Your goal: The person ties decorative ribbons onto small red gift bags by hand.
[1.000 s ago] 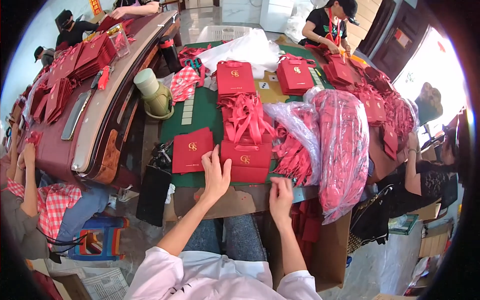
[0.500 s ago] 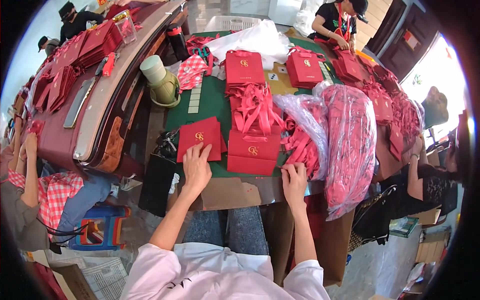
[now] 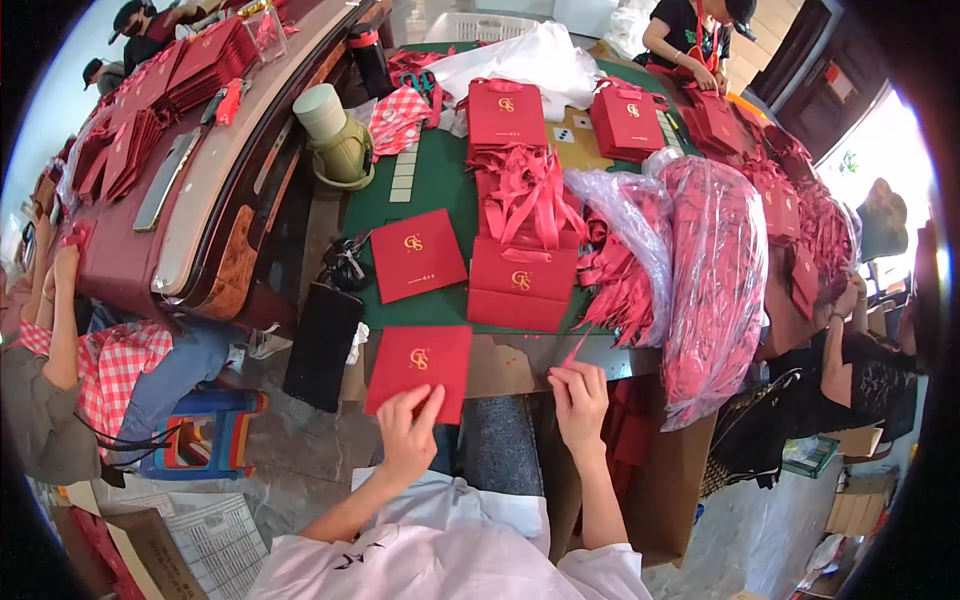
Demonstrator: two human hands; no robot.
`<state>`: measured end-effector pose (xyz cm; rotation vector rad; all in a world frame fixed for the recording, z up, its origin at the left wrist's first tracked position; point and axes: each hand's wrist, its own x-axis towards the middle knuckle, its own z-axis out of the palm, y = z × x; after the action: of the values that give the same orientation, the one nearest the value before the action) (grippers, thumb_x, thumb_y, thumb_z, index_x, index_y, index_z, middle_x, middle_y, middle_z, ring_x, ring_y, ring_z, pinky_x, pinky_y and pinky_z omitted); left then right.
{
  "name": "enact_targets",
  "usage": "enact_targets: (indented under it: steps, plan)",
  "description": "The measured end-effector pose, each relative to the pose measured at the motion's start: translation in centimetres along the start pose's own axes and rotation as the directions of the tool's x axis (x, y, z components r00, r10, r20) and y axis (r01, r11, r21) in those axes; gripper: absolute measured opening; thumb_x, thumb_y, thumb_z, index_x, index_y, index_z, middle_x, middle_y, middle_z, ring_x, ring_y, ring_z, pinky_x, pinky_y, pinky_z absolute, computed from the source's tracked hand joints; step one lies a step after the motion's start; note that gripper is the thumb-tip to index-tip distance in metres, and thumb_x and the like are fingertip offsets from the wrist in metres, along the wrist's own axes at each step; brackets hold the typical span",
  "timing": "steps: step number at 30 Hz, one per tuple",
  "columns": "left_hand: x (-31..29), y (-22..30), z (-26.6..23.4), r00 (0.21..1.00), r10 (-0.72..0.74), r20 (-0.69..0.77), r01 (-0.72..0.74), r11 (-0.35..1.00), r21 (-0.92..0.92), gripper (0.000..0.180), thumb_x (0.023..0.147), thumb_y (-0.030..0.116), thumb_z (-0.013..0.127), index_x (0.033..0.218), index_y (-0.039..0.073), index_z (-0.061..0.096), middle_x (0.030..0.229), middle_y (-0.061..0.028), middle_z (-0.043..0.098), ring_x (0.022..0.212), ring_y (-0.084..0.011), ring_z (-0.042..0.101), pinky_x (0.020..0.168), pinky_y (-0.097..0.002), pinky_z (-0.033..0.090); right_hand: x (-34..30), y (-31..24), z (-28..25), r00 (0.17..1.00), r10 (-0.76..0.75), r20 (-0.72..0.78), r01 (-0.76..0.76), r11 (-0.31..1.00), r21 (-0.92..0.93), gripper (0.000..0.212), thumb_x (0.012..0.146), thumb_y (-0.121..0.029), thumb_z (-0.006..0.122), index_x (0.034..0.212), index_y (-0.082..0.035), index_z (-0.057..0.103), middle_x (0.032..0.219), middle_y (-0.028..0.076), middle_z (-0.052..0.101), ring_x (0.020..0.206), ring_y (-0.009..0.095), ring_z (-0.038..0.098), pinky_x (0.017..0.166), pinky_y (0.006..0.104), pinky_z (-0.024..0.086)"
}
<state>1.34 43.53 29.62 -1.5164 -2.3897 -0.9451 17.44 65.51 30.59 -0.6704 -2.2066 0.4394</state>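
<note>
A flat red paper gift bag (image 3: 418,372) with a gold emblem is held by its lower edge in my left hand (image 3: 410,440), over the table's front edge. Between the fingertips of my right hand (image 3: 580,408) is the end of a red ribbon (image 3: 578,343), which runs up toward a bundle of red ribbons (image 3: 622,280) partly wrapped in clear plastic. Another flat red bag (image 3: 418,256) lies on the green tabletop (image 3: 445,190) just beyond. To its right, a red bag (image 3: 522,285) lies below a heap of loose ribbon handles (image 3: 525,195).
A large plastic-wrapped ribbon bundle (image 3: 712,290) overhangs the table at right. Stacked red bags (image 3: 506,112) stand at the back near white plastic sheeting (image 3: 500,70). A green flask (image 3: 335,140) and black pouch (image 3: 322,345) are at left. Other people work around the tables.
My left hand has drawn one red bag off the other and toward me. My right hand has moved nearer to me, pulling a ribbon end out from the bundle. The view has shifted slightly.
</note>
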Motion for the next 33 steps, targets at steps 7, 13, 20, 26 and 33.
enact_targets:
  steps: [7, 13, 20, 26, 33]
  plan:
    - [0.7, 0.3, -0.1, 0.969, 0.037, 0.244, 0.01, 0.982, -0.19, 0.058, 0.071, 0.01, 0.068, 0.129, 0.011, 0.063, 0.128, -0.0137, 0.054, 0.114, -0.035, 0.051, 0.097, -0.0473, 0.039, -0.8, -3.1, 1.5, 0.989, -0.016, 0.147, 0.006, 0.998, 0.069, 0.017, 0.079, -0.01, 0.079, 0.091, -0.009, 0.068, 0.082, 0.006, 0.063, 0.075, 0.026, 0.061, 0.065, 0.038, 0.045]
    - [7.6, -2.5, 0.8, 0.992, -0.013, 0.127, 0.011, 1.0, 0.013, 0.055, 0.08, 0.023, 0.072, 0.131, 0.007, 0.059, 0.13, -0.0157, 0.053, 0.119, -0.035, 0.047, 0.098, -0.0479, 0.038, -0.7, -4.6, 3.4, 0.979, 0.069, 0.192, -0.099, 0.984, 0.149, 0.015, 0.081, -0.006, 0.077, 0.092, -0.004, 0.068, 0.082, 0.011, 0.064, 0.076, 0.032, 0.062, 0.071, 0.0418, 0.049]
    - [8.8, -3.1, 1.9, 0.964, 0.03, 0.266, -0.023, 0.999, -0.03, 0.056, 0.072, 0.031, 0.082, 0.117, 0.006, 0.062, 0.109, -0.0102, 0.053, 0.107, -0.0297, 0.049, 0.091, -0.0446, 0.036, -0.5, -5.4, 4.0, 0.968, 0.114, 0.222, -0.148, 0.979, 0.142, 0.012, 0.083, -0.002, 0.072, 0.095, -0.004, 0.068, 0.086, 0.012, 0.064, 0.081, 0.032, 0.062, 0.071, 0.0401, 0.05]
    - [8.7, -0.8, 2.7, 0.966, -0.004, 0.257, 0.049, 0.984, -0.169, 0.048, 0.068, 0.025, 0.086, 0.106, 0.01, 0.061, 0.103, -0.0062, 0.061, 0.103, -0.0273, 0.052, 0.089, -0.0431, 0.036, -0.2, -5.2, 5.1, 0.961, 0.18, 0.209, -0.218, 0.96, 0.176, 0.012, 0.082, -0.003, 0.074, 0.093, -0.003, 0.068, 0.082, 0.01, 0.065, 0.071, 0.025, 0.063, 0.063, 0.0358, 0.051]
    - [8.6, 0.3, 2.8, 0.971, -0.044, 0.234, 0.114, 0.949, -0.294, 0.03, 0.076, 0.01, 0.077, 0.101, 0.011, 0.061, 0.087, -0.0041, 0.066, 0.089, -0.0262, 0.058, 0.085, -0.0424, 0.037, 1.1, -6.2, 4.9, 0.924, 0.317, 0.215, -0.37, 0.883, 0.29, 0.009, 0.083, -0.002, 0.073, 0.089, -0.001, 0.067, 0.078, 0.011, 0.066, 0.062, 0.02, 0.065, 0.057, 0.0306, 0.051]
